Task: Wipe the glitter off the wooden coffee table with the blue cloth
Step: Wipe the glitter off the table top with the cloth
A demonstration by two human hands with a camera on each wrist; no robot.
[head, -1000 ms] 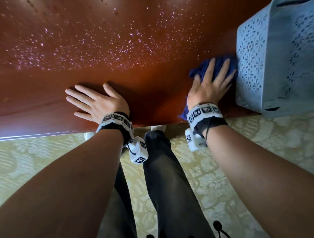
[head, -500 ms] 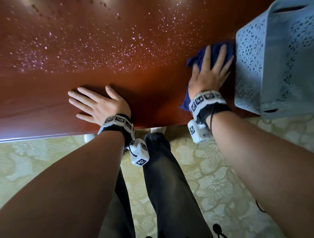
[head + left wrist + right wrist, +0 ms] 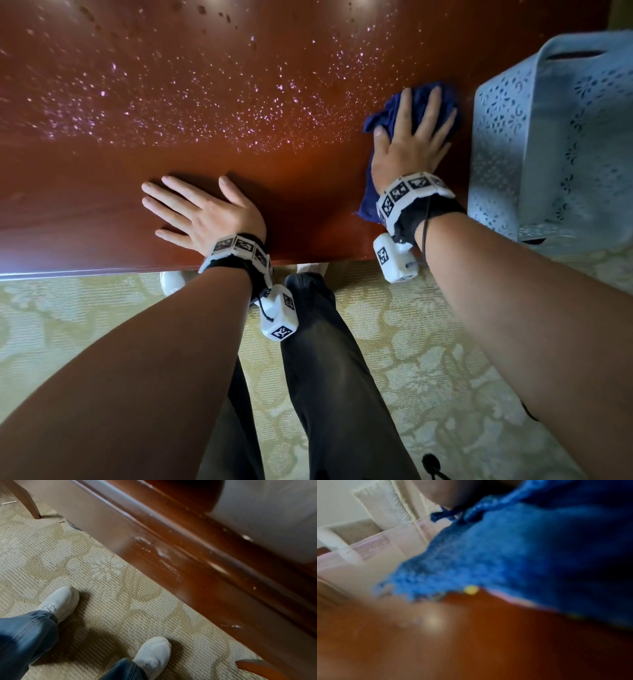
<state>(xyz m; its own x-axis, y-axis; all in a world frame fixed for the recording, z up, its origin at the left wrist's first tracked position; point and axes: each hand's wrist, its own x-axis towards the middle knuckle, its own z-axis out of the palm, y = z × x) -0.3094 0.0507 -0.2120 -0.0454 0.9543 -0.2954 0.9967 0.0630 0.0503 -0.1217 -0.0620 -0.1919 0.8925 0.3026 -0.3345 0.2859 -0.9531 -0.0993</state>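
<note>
Right hand (image 3: 412, 147): flat, fingers straight, pressing blue cloth (image 3: 387, 116) near table's right end, beside pale blue basket (image 3: 548, 137).
Left hand (image 3: 205, 212): spread flat at coffee table (image 3: 308, 205) near edge.
Glitter (image 3: 205, 113): scattered mid-table.

head view downward, wrist views close, sharing table (image 3: 239, 51) edge

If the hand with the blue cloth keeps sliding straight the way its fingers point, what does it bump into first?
Probably nothing solid soon. The right hand presses the blue cloth flat, fingers pointing up the table, where only scattered glitter lies ahead. The blue basket stands close beside it, not in its path.
</note>
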